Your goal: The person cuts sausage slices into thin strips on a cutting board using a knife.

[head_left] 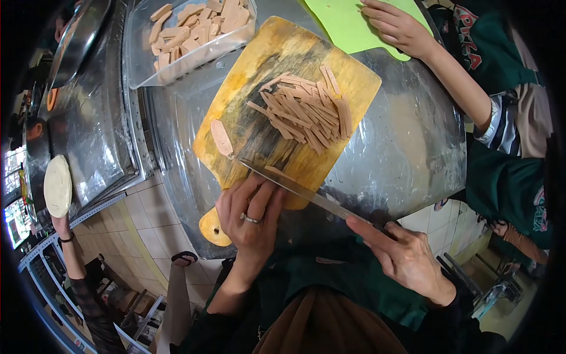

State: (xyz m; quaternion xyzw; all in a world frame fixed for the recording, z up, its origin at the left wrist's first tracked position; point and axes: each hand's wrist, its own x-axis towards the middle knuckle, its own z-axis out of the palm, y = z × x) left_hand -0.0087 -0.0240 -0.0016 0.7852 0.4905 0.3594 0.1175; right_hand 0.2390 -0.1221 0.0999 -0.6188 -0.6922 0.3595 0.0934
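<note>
My right hand [407,259] grips a knife [321,202], its blade slanting across the lower part of a wooden cutting board [236,82]. My left hand [250,215], with a ring on one finger, presses its curled fingertips down on the board beside the blade. Whatever lies under those fingertips is hidden. Just beyond the blade lies a thin strip of sausage [279,171]. A flat, oblong sausage slice [221,138] rests at the board's left edge. Thin sausage strips [303,109] are heaped on the upper right of the board.
A clear plastic container [194,59] of sausage pieces stands at the upper left. Another person's hand [398,26] rests on a green cutting board [336,20] at the top right. On the left, someone's hand [61,225] holds up a round of dough [58,186] near a metal table [88,141].
</note>
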